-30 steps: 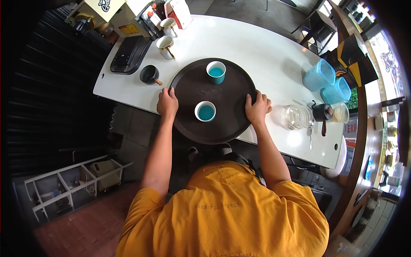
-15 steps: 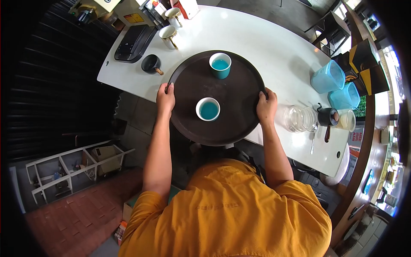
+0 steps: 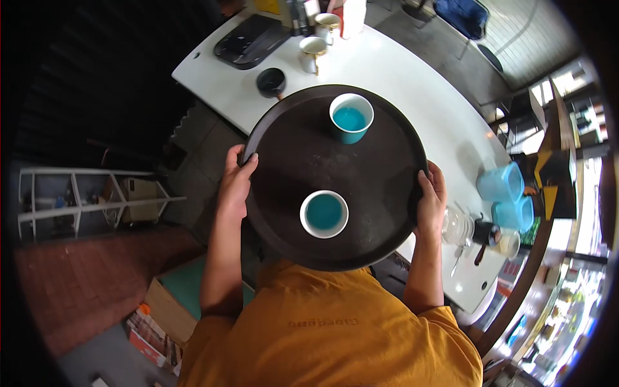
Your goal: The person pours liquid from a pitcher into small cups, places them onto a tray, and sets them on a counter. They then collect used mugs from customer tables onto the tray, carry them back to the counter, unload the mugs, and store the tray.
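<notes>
Round dark-brown serving tray point(image 3: 380, 180) is held level-ish in front of the person's orange T-shirt point(image 3: 322, 322), far part overlapping the white counter point(image 3: 419, 84) in view; can't tell if it touches. L hand point(image 3: 235, 184) grips the L rim, thumb on top, forefinger bent at the outer edge; rim pinched btwn thumb & fingers. R hand point(image 3: 432, 201) has the opp. rim, thumb up on the edge, fingers curled round the outside. Remaining fingertips hidden under tray both sides, so can't tell if spread or pressed tog. Two white-rimmed cups w/ blue liquid stand upright on tray, well apart: far cup point(image 3: 351, 119) nr the far rim, near cup point(image 3: 324, 214) a bit L of centre, closer to the body. On counter, past tray's far L edge: black cup point(image 3: 271, 82) w/ wooden handle, then front white mug point(image 3: 313, 54) & rear white mug point(image 3: 327, 27), both w/ gold-ish handles, & a flat black tray-like base point(image 3: 250, 42). R side, beyond R hand: clear glass jar point(image 3: 455, 227), small dark pot point(image 3: 485, 233) w/ brown handle, spoon point(image 3: 456, 260), plus two translucent blue containers point(image 3: 500, 183) side by side. White shelf frame point(image 3: 97, 209) is off L, at floor level.
</notes>
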A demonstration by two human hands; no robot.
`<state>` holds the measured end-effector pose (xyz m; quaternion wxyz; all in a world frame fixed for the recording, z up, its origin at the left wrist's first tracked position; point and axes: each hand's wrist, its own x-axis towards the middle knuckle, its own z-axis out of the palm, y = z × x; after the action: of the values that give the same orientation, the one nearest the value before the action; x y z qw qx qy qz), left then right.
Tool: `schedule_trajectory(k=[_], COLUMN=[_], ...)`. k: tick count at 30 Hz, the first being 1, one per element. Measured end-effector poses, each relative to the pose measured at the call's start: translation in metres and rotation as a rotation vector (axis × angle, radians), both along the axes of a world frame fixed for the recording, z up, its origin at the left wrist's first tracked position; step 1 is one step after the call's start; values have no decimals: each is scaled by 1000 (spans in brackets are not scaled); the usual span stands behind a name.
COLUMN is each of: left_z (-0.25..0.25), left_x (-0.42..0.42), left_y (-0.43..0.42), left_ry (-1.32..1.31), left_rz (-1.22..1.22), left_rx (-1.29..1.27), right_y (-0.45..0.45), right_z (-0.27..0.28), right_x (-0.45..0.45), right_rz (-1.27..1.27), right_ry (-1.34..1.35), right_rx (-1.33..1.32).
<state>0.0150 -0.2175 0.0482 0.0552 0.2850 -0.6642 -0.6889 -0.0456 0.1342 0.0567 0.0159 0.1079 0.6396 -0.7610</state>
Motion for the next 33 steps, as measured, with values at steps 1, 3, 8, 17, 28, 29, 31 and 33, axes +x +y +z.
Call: schedule_trajectory(k=[1,3,8,17,28,29,31,33], left_z=[5,11,18,19,62,62,55,46], left_x=[9,26,65,133,161,157,149,136], left_y=[-9,-29,-88,-244,-401,-413,-441,-471], left_ry=[10,27,134,301,393,404,395,390], left_rz=[28,86,244,443,596,606,608,616], left_rx=[15,32,103,273,353,386,380,373], right_y=[-11,-34,-124,-320,-541,-557,-590,-625], right_z=[11,25,57,58,50,48,46,45], right_x=[-1,-5,-8,-17,-28,-34,-49,-67], right_rz=[58,165,296,470,609,617,625,657], right_ry=[-24,-57,-53,-68,-123,-136,-146,-137], right_rx=[-142,-157,-202,-246,-304,-282,-257,-212])
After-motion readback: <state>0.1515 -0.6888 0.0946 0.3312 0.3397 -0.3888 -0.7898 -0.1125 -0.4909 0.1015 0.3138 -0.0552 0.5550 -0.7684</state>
